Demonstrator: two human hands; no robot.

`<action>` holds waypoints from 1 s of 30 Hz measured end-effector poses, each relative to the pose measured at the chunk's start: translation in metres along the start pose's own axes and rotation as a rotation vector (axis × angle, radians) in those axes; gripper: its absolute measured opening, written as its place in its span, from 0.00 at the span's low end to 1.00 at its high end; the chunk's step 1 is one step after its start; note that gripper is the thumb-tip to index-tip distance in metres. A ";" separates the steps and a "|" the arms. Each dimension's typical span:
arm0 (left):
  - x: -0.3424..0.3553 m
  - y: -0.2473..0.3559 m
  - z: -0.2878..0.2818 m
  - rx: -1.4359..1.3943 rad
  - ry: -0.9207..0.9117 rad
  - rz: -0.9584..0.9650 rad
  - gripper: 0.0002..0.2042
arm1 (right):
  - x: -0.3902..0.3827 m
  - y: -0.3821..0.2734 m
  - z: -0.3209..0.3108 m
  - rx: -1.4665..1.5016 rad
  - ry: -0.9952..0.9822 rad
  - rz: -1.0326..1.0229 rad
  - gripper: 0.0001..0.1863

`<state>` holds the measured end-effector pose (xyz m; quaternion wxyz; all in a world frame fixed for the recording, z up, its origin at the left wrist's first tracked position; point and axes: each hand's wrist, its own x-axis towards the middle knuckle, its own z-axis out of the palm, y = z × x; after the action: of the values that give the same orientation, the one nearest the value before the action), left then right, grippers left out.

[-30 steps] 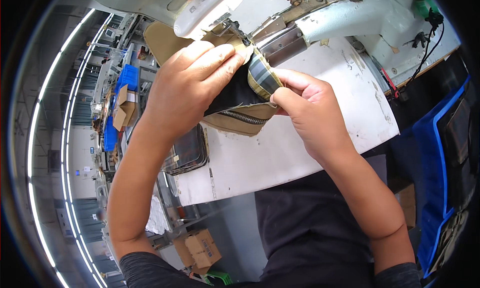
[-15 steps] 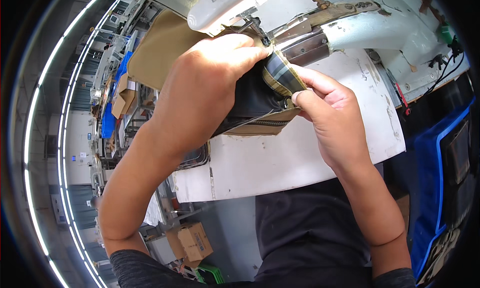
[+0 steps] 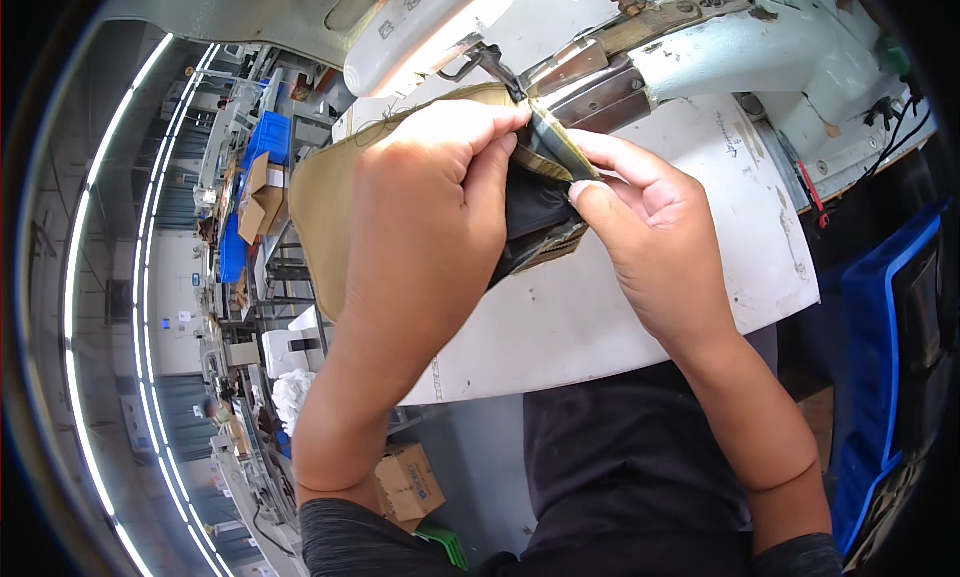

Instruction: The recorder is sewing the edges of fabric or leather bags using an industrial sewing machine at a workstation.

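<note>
A partly sewn tan bag piece [image 3: 325,207] with a black inner side hangs at the needle area of a white sewing machine [image 3: 400,42]. My left hand [image 3: 425,202] pinches its upper edge between thumb and fingers, just below the presser foot [image 3: 515,82]. A plaid strip with a yellowish edge [image 3: 558,149] runs from the foot toward my right hand [image 3: 655,222], whose thumb and forefinger grip its lower end. The black part [image 3: 535,212] sags between both hands. My left hand hides much of the piece's middle.
The machine's metal arm [image 3: 600,97] juts in from the right over a white tabletop [image 3: 600,317]. A red-handled tool [image 3: 815,202] lies at the right edge. Blue-edged fabric [image 3: 865,377] hangs at right. Cardboard boxes [image 3: 410,482] and blue bins [image 3: 265,142] stand at left.
My left hand has turned more upright, its forearm shifting right. The tan panel has swung down and toward me, and the zipper on the lower edge shows less. Both hands still hold the piece.
</note>
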<state>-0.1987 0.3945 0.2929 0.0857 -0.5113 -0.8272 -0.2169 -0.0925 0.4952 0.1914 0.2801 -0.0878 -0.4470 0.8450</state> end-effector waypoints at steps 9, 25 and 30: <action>-0.011 0.009 0.014 0.029 0.093 -0.037 0.09 | 0.000 0.001 0.014 0.146 0.069 -0.026 0.16; -0.032 0.032 0.021 0.245 0.130 0.099 0.09 | 0.006 0.011 -0.003 -0.343 0.151 -0.210 0.11; -0.042 0.029 0.024 0.096 0.108 0.032 0.10 | -0.011 0.007 -0.014 -0.351 0.105 -0.163 0.15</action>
<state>-0.1521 0.3822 0.2642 0.1579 -0.5073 -0.8225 -0.2030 -0.0808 0.4961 0.1769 0.3510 -0.1425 -0.5778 0.7229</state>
